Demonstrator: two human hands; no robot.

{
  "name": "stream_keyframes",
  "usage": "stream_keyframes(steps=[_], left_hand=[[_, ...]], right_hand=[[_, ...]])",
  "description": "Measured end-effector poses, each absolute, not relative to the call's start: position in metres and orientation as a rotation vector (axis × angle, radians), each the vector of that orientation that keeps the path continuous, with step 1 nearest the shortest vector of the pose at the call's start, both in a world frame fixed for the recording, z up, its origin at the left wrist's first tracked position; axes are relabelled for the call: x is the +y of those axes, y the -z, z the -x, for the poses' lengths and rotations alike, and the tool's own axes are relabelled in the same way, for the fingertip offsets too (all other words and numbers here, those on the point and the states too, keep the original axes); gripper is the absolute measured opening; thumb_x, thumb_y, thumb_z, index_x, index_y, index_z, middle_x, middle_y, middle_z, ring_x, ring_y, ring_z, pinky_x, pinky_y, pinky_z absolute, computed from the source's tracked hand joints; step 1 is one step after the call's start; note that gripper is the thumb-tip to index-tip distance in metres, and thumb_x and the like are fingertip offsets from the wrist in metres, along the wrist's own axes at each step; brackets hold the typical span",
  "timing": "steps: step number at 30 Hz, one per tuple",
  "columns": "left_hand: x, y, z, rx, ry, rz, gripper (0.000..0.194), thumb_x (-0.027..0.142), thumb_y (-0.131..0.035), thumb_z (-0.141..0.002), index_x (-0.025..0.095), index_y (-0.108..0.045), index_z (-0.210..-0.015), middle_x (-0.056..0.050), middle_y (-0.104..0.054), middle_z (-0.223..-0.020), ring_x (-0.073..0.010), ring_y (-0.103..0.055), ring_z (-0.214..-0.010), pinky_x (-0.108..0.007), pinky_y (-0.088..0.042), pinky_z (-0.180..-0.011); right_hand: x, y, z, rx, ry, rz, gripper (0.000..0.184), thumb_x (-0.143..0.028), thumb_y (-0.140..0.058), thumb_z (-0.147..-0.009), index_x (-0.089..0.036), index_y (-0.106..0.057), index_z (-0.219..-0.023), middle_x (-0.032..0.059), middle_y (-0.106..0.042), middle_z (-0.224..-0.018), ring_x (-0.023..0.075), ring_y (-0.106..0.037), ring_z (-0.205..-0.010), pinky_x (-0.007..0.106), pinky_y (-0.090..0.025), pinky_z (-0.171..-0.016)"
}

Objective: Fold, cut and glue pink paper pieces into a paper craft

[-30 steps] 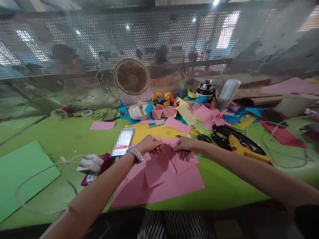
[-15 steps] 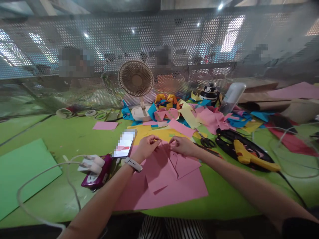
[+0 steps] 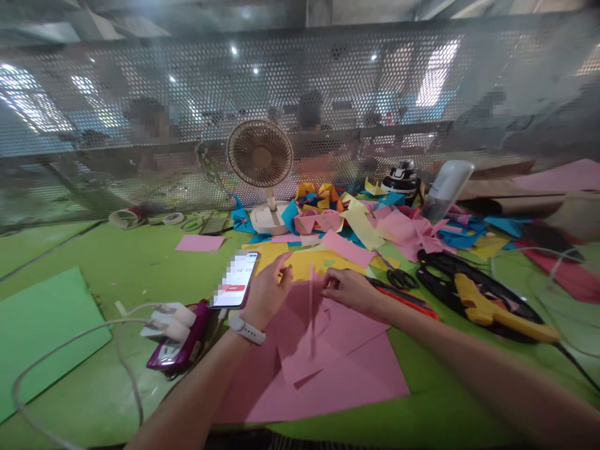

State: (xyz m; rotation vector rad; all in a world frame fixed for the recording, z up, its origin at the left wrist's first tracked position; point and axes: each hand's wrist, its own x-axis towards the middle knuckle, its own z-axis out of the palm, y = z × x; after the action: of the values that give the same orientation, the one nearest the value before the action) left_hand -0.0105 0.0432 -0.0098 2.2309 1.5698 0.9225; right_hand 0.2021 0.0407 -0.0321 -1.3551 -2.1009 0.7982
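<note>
Several pink paper sheets (image 3: 323, 369) lie in a stack on the green table in front of me. A folded pink piece (image 3: 309, 319) stands up on edge between my hands. My left hand (image 3: 267, 290), with a white watch on the wrist, rests its fingers flat and stretched out against the left side of that piece. My right hand (image 3: 349, 289) pinches the piece's top corner from the right with closed fingers.
A phone (image 3: 234, 280) leans beside my left hand, with a purple power bank (image 3: 180, 340) and white cables to its left. Scissors (image 3: 398, 278), a yellow glue gun (image 3: 497, 309), a small fan (image 3: 260, 156), a heap of coloured paper scraps (image 3: 365, 219) and a green sheet (image 3: 42, 325) surround the work.
My left hand has uncurled from a pinch to flat fingers. The pink piece now stands more upright. The view has shifted so the table sits lower and further right.
</note>
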Motion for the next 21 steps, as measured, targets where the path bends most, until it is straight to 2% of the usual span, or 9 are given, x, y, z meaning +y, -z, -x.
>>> stream_keyframes(steps=[2,4,7,10,15,18,21], left_hand=[[0.042,0.012,0.008,1.505,-0.987,-2.269,0.036,0.030,-0.046,-0.085,0.021,-0.052,-0.119,-0.007,-0.061,-0.106,-0.0196,-0.059,-0.093,-0.028,-0.045,-0.074],[0.039,0.013,0.005,1.470,-0.961,-2.203,0.032,0.033,-0.047,-0.084,0.019,-0.057,-0.111,-0.008,-0.060,-0.109,-0.0200,-0.059,-0.091,-0.028,-0.046,-0.071],[0.035,0.012,-0.001,1.415,-0.904,-2.002,0.035,0.040,-0.048,-0.083,0.017,-0.059,-0.108,-0.009,-0.065,-0.098,-0.0198,-0.061,-0.083,-0.027,-0.045,-0.066],[0.032,0.010,-0.005,1.212,-0.850,-1.790,0.042,0.044,-0.051,-0.082,0.016,-0.056,-0.113,-0.007,-0.067,-0.086,-0.0186,-0.061,-0.075,-0.026,-0.043,-0.061],[0.032,0.006,-0.004,0.926,-0.770,-1.514,0.055,0.039,-0.063,-0.076,0.015,-0.045,-0.122,-0.006,-0.066,-0.078,-0.0156,-0.061,-0.068,-0.024,-0.042,-0.060],[0.034,0.003,-0.001,0.874,-0.759,-1.471,0.054,0.037,-0.065,-0.074,0.016,-0.046,-0.120,-0.004,-0.065,-0.075,-0.0153,-0.061,-0.067,-0.025,-0.043,-0.063],[0.036,0.002,0.002,0.839,-0.756,-1.465,0.051,0.035,-0.066,-0.074,0.016,-0.048,-0.117,-0.004,-0.064,-0.077,-0.0153,-0.060,-0.071,-0.027,-0.044,-0.066]], right_hand=[[0.040,0.034,-0.203,-2.087,-0.839,1.338,0.014,-0.032,-0.062,-0.073,-0.019,-0.056,-0.069,-0.0037,-0.058,-0.056,0.0107,-0.054,-0.048,0.020,-0.035,-0.047],[0.038,0.033,-0.204,-2.063,-0.884,1.330,0.017,-0.035,-0.057,-0.077,-0.019,-0.054,-0.071,-0.0053,-0.055,-0.050,0.0095,-0.051,-0.040,0.020,-0.035,-0.042],[0.034,0.029,-0.206,-1.944,-0.931,1.288,0.019,-0.036,-0.054,-0.080,-0.019,-0.052,-0.073,-0.0058,-0.052,-0.048,0.0094,-0.049,-0.036,0.019,-0.035,-0.037],[0.028,0.024,-0.203,-1.822,-0.934,1.172,0.018,-0.035,-0.057,-0.078,-0.018,-0.053,-0.072,-0.0044,-0.053,-0.050,0.0096,-0.050,-0.040,0.019,-0.037,-0.038],[0.021,0.017,-0.203,-1.838,-0.870,1.092,0.018,-0.035,-0.054,-0.081,-0.018,-0.056,-0.077,-0.0020,-0.056,-0.058,0.0099,-0.051,-0.045,0.020,-0.040,-0.041],[0.024,0.006,-0.214,-1.901,-0.506,1.066,0.013,-0.026,-0.051,-0.082,-0.019,-0.058,-0.090,0.0005,-0.060,-0.068,0.0125,-0.056,-0.058,0.023,-0.045,-0.053],[0.027,-0.007,-0.226,-2.097,-0.079,0.960,0.032,-0.011,-0.050,-0.077,-0.022,-0.058,-0.107,0.0064,-0.060,-0.100,0.0183,-0.056,-0.094,0.032,-0.046,-0.080]])
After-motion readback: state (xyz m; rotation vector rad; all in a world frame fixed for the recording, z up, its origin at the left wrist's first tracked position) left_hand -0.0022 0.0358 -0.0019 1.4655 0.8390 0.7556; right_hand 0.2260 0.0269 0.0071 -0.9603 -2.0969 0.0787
